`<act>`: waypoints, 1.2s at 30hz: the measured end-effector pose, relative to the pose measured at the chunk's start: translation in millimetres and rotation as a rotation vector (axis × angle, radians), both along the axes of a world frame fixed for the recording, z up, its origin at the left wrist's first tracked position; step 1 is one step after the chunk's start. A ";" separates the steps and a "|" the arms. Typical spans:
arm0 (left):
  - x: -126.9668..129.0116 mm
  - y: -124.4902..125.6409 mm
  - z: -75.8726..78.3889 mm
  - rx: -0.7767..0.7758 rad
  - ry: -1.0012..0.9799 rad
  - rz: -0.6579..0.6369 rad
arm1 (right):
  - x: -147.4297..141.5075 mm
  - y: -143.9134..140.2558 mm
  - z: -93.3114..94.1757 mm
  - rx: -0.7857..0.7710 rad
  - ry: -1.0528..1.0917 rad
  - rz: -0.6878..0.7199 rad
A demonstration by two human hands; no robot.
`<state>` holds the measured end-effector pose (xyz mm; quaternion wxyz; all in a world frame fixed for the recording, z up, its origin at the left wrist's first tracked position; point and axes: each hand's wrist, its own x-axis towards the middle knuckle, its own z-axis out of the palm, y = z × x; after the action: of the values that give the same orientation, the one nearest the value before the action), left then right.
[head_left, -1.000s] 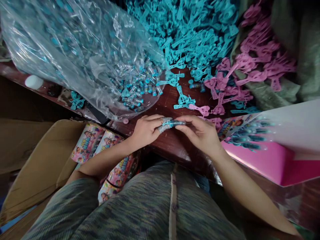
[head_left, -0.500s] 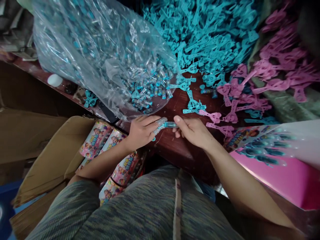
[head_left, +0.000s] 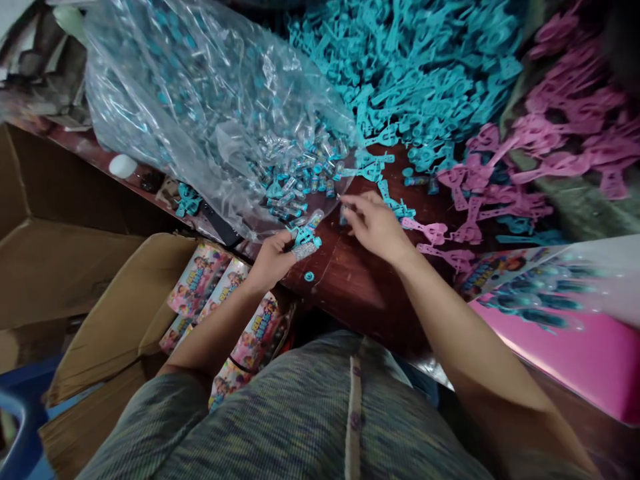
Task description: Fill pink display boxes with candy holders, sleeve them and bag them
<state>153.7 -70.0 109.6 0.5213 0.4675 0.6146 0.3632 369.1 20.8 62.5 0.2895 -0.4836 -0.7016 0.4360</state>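
My left hand (head_left: 274,259), a taped finger showing, grips a small clear tube with a teal wand piece (head_left: 306,235) at the table's near edge. My right hand (head_left: 373,223) reaches forward over the dark wooden table (head_left: 350,280), fingers apart, its tips at the mouth of the clear plastic bag (head_left: 210,113) where small teal-capped tubes (head_left: 300,175) spill out. A loose teal cap (head_left: 309,276) lies on the table just below my left hand.
A big heap of teal plastic wands (head_left: 415,73) fills the back, pink ones (head_left: 540,140) to its right. A pink display card with mounted tubes (head_left: 545,300) lies at right. A cardboard box (head_left: 100,327) with printed packs (head_left: 210,283) stands lower left.
My right hand let go of the tube and moved forward toward the bag's mouth. My left hand kept the tube and wand piece and drew slightly left. The view shifted.
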 end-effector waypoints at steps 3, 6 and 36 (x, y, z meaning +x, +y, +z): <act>7.7 3.7 3.4 -0.022 -0.067 -0.064 | 29.4 -47.4 9.6 -0.148 0.376 0.055; 20.0 7.8 5.4 -0.054 -0.108 -0.159 | 46.3 -73.9 17.1 -0.211 0.471 0.012; 145.2 -13.2 9.4 -0.293 -0.197 -0.951 | 190.8 -193.7 74.2 0.370 -0.249 -0.031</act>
<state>299.0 -83.2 118.9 0.7446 0.5811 0.3263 0.0376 560.0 -172.9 136.7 0.2910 -0.4830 -0.7926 0.2321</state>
